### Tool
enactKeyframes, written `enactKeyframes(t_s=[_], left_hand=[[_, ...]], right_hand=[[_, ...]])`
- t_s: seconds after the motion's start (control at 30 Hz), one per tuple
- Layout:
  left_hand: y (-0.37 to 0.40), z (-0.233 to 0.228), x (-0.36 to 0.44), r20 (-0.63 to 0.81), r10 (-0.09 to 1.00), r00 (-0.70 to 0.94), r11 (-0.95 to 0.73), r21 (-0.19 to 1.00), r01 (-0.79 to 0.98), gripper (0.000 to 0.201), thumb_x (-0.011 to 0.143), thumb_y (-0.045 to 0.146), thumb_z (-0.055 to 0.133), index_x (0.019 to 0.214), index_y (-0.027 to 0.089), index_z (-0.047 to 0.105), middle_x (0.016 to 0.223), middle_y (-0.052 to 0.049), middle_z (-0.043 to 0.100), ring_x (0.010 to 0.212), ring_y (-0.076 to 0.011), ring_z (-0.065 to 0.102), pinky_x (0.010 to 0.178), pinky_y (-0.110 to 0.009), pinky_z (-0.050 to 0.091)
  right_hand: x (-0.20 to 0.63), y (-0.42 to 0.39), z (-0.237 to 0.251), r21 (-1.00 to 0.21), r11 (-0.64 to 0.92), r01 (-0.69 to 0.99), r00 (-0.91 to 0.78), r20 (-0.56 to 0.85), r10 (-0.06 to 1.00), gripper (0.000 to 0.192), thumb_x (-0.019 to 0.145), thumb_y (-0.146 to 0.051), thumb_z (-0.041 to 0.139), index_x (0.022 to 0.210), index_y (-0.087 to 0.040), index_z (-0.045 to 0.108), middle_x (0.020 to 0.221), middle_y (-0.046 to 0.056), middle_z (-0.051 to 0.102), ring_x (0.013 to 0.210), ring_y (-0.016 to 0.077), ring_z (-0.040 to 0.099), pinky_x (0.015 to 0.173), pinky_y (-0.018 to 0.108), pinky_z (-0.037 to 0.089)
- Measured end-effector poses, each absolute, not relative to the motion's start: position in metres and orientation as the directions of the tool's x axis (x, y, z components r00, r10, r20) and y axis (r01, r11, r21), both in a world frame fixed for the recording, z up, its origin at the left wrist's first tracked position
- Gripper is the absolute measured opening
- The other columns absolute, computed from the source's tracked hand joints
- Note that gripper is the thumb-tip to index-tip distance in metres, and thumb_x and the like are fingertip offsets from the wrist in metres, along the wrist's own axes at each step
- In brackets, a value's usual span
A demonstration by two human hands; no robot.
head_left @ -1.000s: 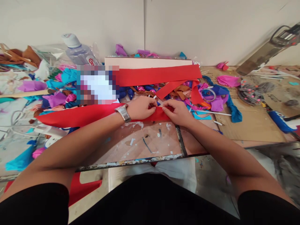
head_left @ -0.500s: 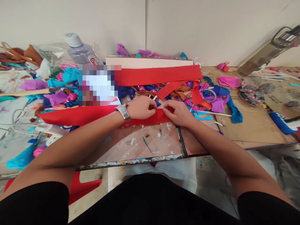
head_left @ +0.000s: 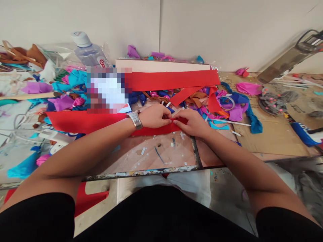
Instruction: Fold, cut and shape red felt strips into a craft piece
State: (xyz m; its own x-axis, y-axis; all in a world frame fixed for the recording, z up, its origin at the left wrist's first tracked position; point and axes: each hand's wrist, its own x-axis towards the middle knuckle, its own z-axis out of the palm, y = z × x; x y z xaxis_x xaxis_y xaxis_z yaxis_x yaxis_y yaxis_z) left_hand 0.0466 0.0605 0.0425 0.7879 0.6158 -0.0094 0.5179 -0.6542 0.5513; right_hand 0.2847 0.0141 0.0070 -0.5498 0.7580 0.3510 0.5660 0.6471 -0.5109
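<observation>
A long red felt strip lies across the glass-topped table, running left from my hands. My left hand, with a metal watch on the wrist, pinches the strip's right end. My right hand pinches the same end from the right, fingertips meeting my left. The strip's end is mostly hidden under both hands. A wider red felt sheet lies farther back.
Piles of blue, purple, pink and brown felt scraps crowd the back and left. A plastic water bottle lies at the back left. A tape roll sits among scraps on the right, with cardboard beyond it.
My hands have closed in on each other along the strip's end, and the strip under them looks narrower. The view shifted slightly.
</observation>
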Motion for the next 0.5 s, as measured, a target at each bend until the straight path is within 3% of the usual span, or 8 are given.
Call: enactKeyframes(t_s=[0.33, 0.5], left_hand=[[0.0636, 0.0441, 0.0443, -0.048, 0.576, 0.816, -0.645, 0.587, 0.490, 0.028, 0.092, 0.032, 0.060, 0.075, 0.016, 0.077, 0.058, 0.001, 0.059, 0.053, -0.0104, 0.043, 0.059, -0.031, 0.029], [0.0609, 0.0455, 0.0453, 0.001, 0.579, 0.815, -0.673, 0.564, 0.478, 0.031, 0.092, 0.031, 0.057, 0.073, 0.016, 0.077, 0.060, 0.001, 0.061, 0.055, -0.0107, 0.043, 0.061, -0.030, 0.031]], right_hand=[[0.2807, 0.0069, 0.0099, -0.549, 0.626, 0.553, -0.482, 0.403, 0.778, 0.017, 0.099, -0.025, 0.070, 0.109, -0.025, 0.084, 0.111, 0.005, 0.086, 0.102, 0.0252, 0.081, 0.095, 0.038, 0.060], [0.2818, 0.0076, 0.0096, -0.571, 0.611, 0.548, -0.457, 0.407, 0.791, 0.015, 0.100, -0.029, 0.070, 0.105, -0.025, 0.083, 0.109, 0.006, 0.086, 0.101, 0.0262, 0.080, 0.095, 0.041, 0.060]])
